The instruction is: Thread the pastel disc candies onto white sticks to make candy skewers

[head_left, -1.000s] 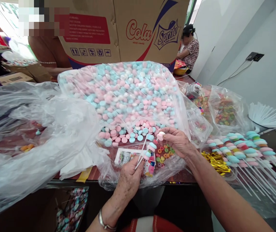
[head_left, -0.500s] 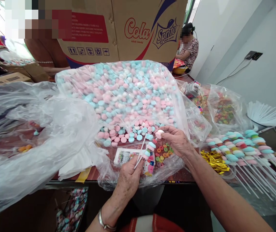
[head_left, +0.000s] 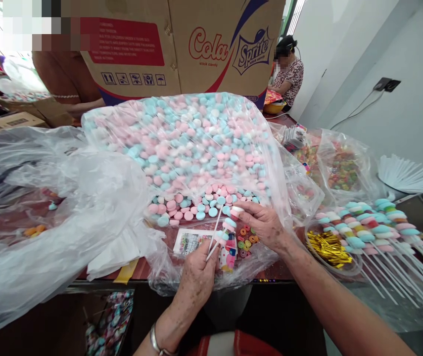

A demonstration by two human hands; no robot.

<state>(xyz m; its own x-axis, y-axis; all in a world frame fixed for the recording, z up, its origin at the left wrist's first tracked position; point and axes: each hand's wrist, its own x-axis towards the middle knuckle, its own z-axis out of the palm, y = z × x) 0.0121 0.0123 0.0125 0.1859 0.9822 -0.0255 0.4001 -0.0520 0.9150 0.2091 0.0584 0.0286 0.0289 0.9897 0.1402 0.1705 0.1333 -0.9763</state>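
My left hand [head_left: 199, 269] is closed round white sticks [head_left: 215, 228]. One is bare, and the other carries a stack of blue, pink and white marshmallows [head_left: 226, 230]. A white and pink marshmallow [head_left: 236, 212] is pinched between the thumb and fingers of my right hand [head_left: 265, 223], at the upper end of that stack; whether the stick has pierced it I cannot tell. Loose marshmallows [head_left: 188, 216] lie just beyond my hands. Below my right hand are colourful ring-shaped gummies [head_left: 246, 242], partly covered by its fingers. A printed card [head_left: 187, 241] lies beside the sticks.
A large clear bag of marshmallows [head_left: 181, 133] fills the middle, before a carton [head_left: 137, 49]. Finished candy skewers [head_left: 367, 230], gold ties [head_left: 328, 248] in a tub and white sticks [head_left: 411, 175] are at right. Crumpled plastic [head_left: 96, 188] spreads left. Two people sit beyond.
My right hand has moved left and slightly down, bringing the marshmallow against the top of the stack. My left hand keeps its hold on the sticks. The view has shifted slightly.
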